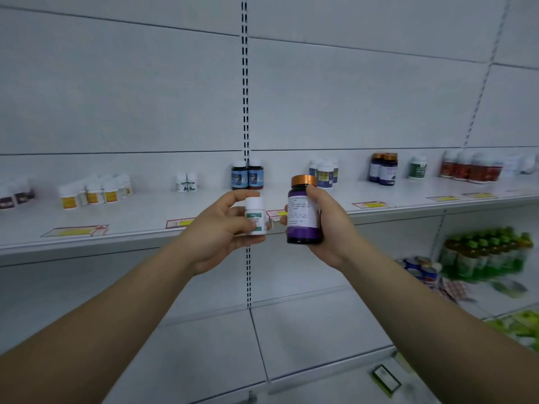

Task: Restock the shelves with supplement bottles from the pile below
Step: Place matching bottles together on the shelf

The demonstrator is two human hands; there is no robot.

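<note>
My left hand (217,228) grips a small white bottle with a green label (255,217), held upright in front of the shelf edge. My right hand (329,225) grips a taller dark bottle with a purple label and an orange cap (302,211), also upright. Both bottles hang side by side just in front of the white shelf (140,214). On that shelf stand matching bottles: two small white ones with green labels (186,182) to the left and two purple ones with orange caps (383,169) to the right.
Along the shelf stand yellow-labelled white bottles (93,192), two blue-labelled dark bottles (248,174), a green-labelled bottle (417,167) and red-labelled bottles (469,167). Price tags (370,204) lie at the front edge. Green-capped drink bottles (484,255) fill a lower shelf at right.
</note>
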